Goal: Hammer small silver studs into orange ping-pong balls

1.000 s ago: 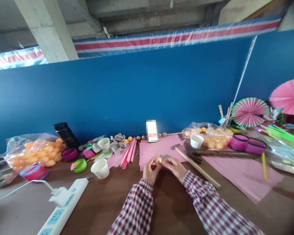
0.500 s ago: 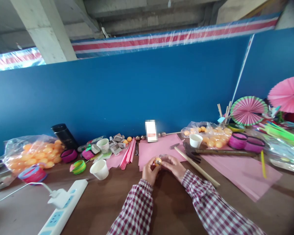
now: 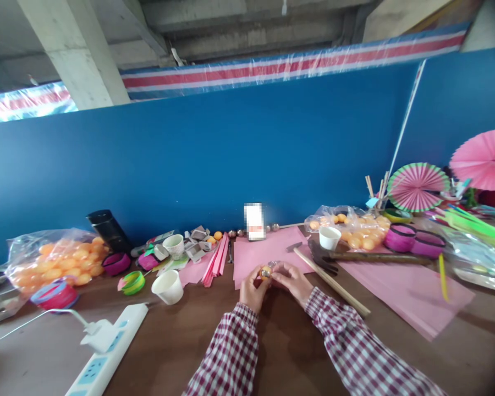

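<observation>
Between my hands, above the brown table near the pink paper (image 3: 247, 256), is a small orange ball (image 3: 265, 273) with a shiny metallic part facing up. My left hand (image 3: 252, 289) grips the ball between thumb and fingers. The fingers of my right hand (image 3: 292, 279) are pinched together at the ball's right side; whether they hold a separate small piece is too small to tell. A shiny, clear or silvery bit (image 3: 274, 264) shows just behind the right fingertips.
A hammer (image 3: 330, 280) and a dark-headed tool (image 3: 375, 257) lie to the right. White cups (image 3: 167, 287) and a power strip (image 3: 111, 352) stand left. Bags of orange balls (image 3: 61, 261) flank both sides. Metallic balls (image 3: 275, 227) line the blue partition (image 3: 214, 159).
</observation>
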`<state>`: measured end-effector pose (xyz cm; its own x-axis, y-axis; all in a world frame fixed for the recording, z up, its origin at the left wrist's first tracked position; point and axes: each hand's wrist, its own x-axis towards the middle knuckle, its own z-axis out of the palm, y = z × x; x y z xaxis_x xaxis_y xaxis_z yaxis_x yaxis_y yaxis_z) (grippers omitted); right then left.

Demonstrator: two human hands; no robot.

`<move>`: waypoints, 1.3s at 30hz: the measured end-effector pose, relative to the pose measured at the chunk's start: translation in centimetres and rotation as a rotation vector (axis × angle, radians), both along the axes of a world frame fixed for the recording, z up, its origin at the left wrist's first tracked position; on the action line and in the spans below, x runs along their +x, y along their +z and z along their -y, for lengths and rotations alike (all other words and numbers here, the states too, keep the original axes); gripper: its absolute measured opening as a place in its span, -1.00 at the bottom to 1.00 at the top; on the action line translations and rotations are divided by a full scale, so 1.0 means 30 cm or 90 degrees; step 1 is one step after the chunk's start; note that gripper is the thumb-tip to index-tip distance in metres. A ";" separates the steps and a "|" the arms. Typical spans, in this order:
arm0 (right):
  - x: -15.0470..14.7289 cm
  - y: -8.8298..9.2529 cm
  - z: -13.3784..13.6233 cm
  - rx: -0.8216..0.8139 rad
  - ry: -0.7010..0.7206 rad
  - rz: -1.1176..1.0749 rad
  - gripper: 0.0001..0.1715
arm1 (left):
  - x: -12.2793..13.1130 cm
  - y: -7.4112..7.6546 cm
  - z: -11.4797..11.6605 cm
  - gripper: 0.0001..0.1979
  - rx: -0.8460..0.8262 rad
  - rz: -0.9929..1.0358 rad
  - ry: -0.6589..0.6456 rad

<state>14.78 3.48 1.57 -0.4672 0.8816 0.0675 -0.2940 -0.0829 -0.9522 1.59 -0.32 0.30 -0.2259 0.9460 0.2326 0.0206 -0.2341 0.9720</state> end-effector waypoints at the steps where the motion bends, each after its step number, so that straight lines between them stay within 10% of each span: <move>1: 0.000 -0.001 -0.001 0.004 -0.001 0.004 -0.69 | -0.001 -0.003 -0.001 -0.52 -0.001 -0.002 0.000; 24: -0.015 -0.018 -0.018 0.047 -0.056 0.033 -0.62 | -0.004 0.008 0.004 -0.57 0.011 -0.056 0.005; 39: 0.008 0.015 -0.008 0.366 -0.169 0.292 -0.73 | -0.011 0.002 -0.014 -0.54 -0.028 0.116 0.029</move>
